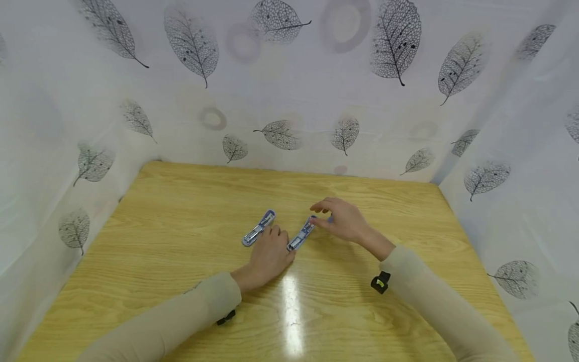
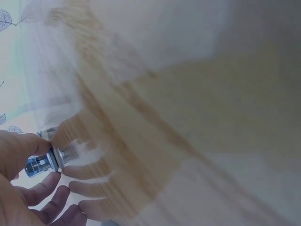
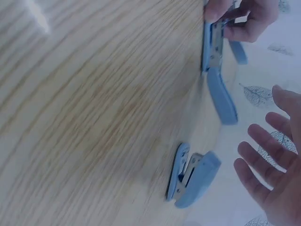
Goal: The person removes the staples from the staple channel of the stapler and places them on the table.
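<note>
Stapler 1 (image 1: 259,229) lies left of stapler 2 (image 1: 302,234), left hand (image 1: 270,255) pinches stapler 2's near end between thumb and fingers, stapler 3 (image 3: 197,179) lies right of stapler 2, and right hand (image 1: 342,219), fingers loosely extended, hovers near stapler 2's far end.

The right wrist view crops the right hand (image 3: 284,188) at four o'clock. At one o'clock, the left hand (image 3: 254,23) partly hides a stapler (image 3: 215,56).

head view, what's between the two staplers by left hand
Head view: the left hand's fingers lie between the left stapler and the right one, bare tabletop beyond.
</note>
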{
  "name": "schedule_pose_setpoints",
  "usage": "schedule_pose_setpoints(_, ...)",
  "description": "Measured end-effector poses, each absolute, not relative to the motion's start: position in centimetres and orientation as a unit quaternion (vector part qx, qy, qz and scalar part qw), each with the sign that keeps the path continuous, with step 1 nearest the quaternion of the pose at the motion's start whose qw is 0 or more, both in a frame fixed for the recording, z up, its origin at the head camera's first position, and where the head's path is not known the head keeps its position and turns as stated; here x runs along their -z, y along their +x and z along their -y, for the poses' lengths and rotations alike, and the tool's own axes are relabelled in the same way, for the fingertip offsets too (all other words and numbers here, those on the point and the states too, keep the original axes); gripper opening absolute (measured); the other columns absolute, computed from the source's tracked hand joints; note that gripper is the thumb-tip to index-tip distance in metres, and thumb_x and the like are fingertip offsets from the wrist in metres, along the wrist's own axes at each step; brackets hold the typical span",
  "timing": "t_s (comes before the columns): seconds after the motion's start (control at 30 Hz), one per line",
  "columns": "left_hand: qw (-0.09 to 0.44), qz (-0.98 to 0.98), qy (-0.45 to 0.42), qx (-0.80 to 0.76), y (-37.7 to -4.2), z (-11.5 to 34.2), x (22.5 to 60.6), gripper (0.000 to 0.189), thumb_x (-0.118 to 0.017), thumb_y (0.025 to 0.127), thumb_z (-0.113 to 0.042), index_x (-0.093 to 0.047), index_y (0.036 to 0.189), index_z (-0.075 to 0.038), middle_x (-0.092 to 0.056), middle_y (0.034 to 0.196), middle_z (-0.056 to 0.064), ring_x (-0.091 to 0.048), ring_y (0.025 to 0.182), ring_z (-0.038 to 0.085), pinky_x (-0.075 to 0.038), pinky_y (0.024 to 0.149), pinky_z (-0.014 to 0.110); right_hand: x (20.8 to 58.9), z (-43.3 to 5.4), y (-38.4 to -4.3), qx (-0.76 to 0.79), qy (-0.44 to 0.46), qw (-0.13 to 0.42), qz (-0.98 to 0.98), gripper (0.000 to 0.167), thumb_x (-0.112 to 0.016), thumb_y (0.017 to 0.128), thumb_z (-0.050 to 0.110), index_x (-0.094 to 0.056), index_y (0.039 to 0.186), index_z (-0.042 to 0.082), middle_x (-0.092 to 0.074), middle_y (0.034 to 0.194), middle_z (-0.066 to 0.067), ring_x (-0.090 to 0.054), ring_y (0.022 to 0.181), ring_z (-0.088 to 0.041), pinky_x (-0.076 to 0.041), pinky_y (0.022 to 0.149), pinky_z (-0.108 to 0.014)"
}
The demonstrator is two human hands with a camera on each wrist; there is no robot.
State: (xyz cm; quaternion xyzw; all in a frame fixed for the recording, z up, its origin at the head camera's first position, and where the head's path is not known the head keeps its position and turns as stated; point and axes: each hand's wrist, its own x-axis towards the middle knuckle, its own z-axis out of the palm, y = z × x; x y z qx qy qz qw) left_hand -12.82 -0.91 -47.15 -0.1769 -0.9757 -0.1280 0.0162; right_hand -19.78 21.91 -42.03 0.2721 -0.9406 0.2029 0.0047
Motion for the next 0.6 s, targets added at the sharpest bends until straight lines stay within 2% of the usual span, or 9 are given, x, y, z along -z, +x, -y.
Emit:
schedule_pose_setpoints(0.2,0.019,0.977,-0.176,0.122,-12.8,0.9,47.0,0.036,-0.077,0.094,-0.043,-0.066,0.093,-0.009,-0.063,0.099,0.01,-0.057,0.093,0.026,-0.055,0.085,0.04,41.2,-21.4,-19.1,-0.341,0.23,-0.06,0.91,0.031,-0.075,0.099,0.028,-0.075,0.121,0.006,-0.079,0.114,-0.011,-0.075,0.095,-0.025,-0.062,0.082,-0.038)
schedule_pose_setpoints(0.3,0.019,0.977,-0.174,0.122,-12.8,0.9,46.9,0.036,-0.077,0.094,-0.043,-0.066,0.093,-0.009,-0.062,0.098,0.009,-0.057,0.092,0.025,-0.054,0.084,0.04,41.2,-21.2,-18.8,-0.392,0.201,-0.103,0.892,0.025,-0.074,0.099,0.023,-0.076,0.117,0.005,-0.079,0.109,-0.012,-0.074,0.089,-0.029,-0.059,0.076,-0.031)
schedule_pose_setpoints(0.4,0.021,0.977,-0.174,0.124,-12.8,0.9,47.0,0.036,-0.077,0.094,-0.043,-0.066,0.093,-0.009,-0.061,0.096,0.009,-0.056,0.092,0.025,-0.054,0.084,0.04,41.5,-20.9,-18.4,-0.435,0.161,-0.141,0.875,0.023,-0.073,0.1,0.021,-0.077,0.114,0.004,-0.078,0.107,-0.015,-0.072,0.086,-0.033,-0.058,0.07,-0.03)
schedule_pose_setpoints(0.6,0.022,0.975,-0.178,0.128,-12.7,0.9,47.0,0.036,-0.077,0.094,-0.041,-0.067,0.096,-0.006,-0.06,0.095,0.009,-0.055,0.091,0.025,-0.053,0.084,0.04,42.7,-19.9,-17.1,-0.463,0.123,-0.194,0.856,0.024,-0.07,0.101,0.018,-0.075,0.113,-0.003,-0.076,0.099,-0.023,-0.069,0.075,-0.022,-0.058,0.064,-0.029)
